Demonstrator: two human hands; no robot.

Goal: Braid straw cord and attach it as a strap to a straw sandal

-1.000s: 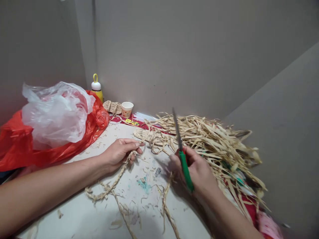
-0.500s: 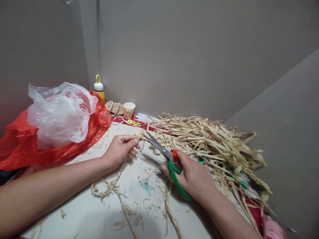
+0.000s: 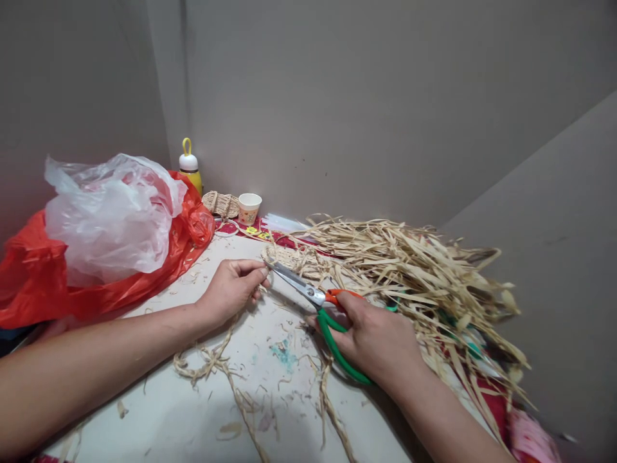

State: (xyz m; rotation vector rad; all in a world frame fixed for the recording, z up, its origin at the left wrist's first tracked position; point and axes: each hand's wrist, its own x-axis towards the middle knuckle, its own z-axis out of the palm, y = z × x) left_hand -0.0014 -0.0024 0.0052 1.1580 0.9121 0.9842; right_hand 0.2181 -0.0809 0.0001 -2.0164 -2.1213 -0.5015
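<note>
My left hand (image 3: 234,288) is closed in a pinch on a strand of twisted straw cord, most of it hidden by the fingers. My right hand (image 3: 378,334) grips a pair of scissors (image 3: 315,296) with green and orange handles. The blades point left, and their tips are right at my left fingertips. Just behind them lies a woven straw piece (image 3: 308,262), partly covered by the blades. Below my left wrist, a looped straw cord (image 3: 207,366) rests on the white tabletop (image 3: 187,418). Another twisted straw cord (image 3: 332,411) runs toward me below the scissors.
A large heap of dry straw (image 3: 419,270) covers the right side. Red (image 3: 120,302) and white plastic bags (image 3: 116,218) lie at left. Toward the wall stand a yellow bottle (image 3: 190,170), a woven straw sole (image 3: 220,204) and a paper cup (image 3: 249,209). Straw scraps litter the table.
The scissors have swung slightly left and flatter, bringing the blade tips to my left fingertips. My left hand has stayed almost in place, still pinching.
</note>
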